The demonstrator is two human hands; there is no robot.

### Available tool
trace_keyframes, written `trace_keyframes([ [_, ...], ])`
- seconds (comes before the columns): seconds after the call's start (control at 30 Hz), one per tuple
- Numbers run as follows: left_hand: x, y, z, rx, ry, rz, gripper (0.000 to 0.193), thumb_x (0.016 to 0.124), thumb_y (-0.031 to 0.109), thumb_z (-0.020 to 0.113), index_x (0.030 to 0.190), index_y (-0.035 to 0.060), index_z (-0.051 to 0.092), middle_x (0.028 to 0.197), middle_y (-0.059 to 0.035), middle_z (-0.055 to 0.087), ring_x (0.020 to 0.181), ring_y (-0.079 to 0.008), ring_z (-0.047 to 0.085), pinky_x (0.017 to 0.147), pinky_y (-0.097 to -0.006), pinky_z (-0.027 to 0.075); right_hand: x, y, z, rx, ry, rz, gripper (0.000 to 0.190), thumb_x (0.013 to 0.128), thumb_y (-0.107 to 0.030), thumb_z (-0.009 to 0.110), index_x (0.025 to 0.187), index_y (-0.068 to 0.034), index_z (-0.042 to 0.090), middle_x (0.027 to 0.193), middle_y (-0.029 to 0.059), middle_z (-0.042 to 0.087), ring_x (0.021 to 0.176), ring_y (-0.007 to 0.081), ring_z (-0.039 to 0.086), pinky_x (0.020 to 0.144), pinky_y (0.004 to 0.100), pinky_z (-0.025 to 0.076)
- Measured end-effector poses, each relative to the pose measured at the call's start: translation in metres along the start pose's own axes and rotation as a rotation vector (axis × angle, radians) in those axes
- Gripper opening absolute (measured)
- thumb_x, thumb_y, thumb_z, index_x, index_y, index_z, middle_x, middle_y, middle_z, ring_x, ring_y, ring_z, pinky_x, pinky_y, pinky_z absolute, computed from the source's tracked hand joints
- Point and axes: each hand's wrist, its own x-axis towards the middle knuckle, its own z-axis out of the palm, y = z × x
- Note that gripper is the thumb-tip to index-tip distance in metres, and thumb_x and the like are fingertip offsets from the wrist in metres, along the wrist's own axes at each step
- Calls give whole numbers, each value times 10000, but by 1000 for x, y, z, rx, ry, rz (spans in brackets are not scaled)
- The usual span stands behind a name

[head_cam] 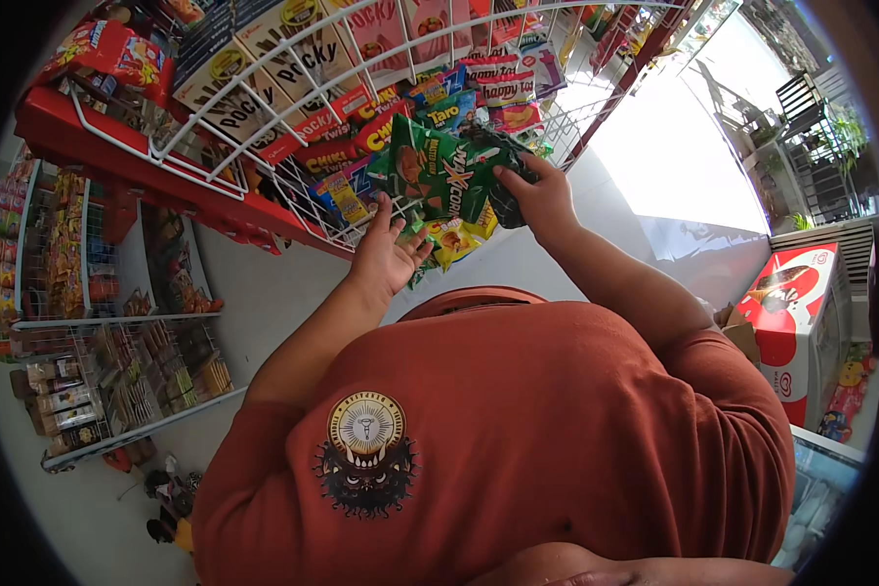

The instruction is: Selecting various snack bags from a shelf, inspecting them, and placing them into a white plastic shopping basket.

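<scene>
My right hand (pixel 546 194) is closed on a dark crumpled item (pixel 509 209), cloth or plastic, against the right end of a green Maxcorn snack packet (pixel 439 172). Its thumb lies at the packet's edge. The packet is tilted over the front of a white wire basket. Just below the packet's left end, my left hand (pixel 388 253) is open, palm up and fingers apart; whether a fingertip touches the packet cannot be told. Chiki Twist packets (pixel 326 155), a Taro packet (pixel 447 111) and Happy Tos packets (pixel 509 91) lie behind, and a yellow snack packet (pixel 458 245) shows below.
The white wire basket's rim (pixel 264 99) curves around the snacks beside a red shelf edge (pixel 80 143). Pocky boxes (pixel 300 62) stand behind the wires. Snack racks (pixel 117 322) are at left. A red and white ice cream freezer (pixel 791 308) stands at right.
</scene>
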Motion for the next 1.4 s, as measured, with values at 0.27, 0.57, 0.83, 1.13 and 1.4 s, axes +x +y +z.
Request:
trace_keyframes([
  [0.27, -14, 1, 9, -177, -762, 22, 704, 867, 517, 610, 1378, 84, 395, 1296, -120, 532, 1209, -279, 513, 1012, -457, 427, -38, 3, -8, -328, -462, -745, 424, 714, -34, 729, 1121, -130, 660, 1303, 184, 486, 944, 308, 654, 778, 345, 552],
  [0.57, -12, -10, 2, 43, -589, 121, 460, 850, 53, 598, 1286, 25, 456, 1200, -120, 576, 1137, -286, 562, 960, -428, 475, -11, -37, -23, -369, -155, -447, 469, 739, 20, 617, 1179, -140, 632, 1154, 153, 545, 965, 290, 636, 782, 347, 529],
  [0.83, -21, -11, -2, 247, -745, 126, 469, 820, 26, 588, 1274, 67, 474, 1158, -90, 591, 1088, -237, 590, 934, -390, 490, 19, -29, -24, -687, -222, -579, 462, 739, 29, 595, 1156, -162, 649, 1217, 170, 540, 984, 365, 616, 837, 407, 526],
  [1.13, -18, -15, -6, 208, -724, 46, 453, 809, -7, 519, 1258, 32, 479, 1163, -116, 592, 1073, -256, 600, 933, -416, 492, 11, -22, -16, -755, -301, -471, 457, 753, 8, 578, 1179, -147, 628, 1145, 177, 530, 1000, 367, 598, 849, 411, 519],
  [1.4, -17, -11, -17, 112, -806, -36, 514, 810, 81, 526, 1316, 40, 448, 1236, -137, 571, 1132, -301, 574, 980, -463, 456, 8, 4, -25, -652, -358, -639, 510, 727, 27, 597, 1218, -111, 604, 1159, 172, 544, 1003, 342, 602, 861, 381, 513],
])
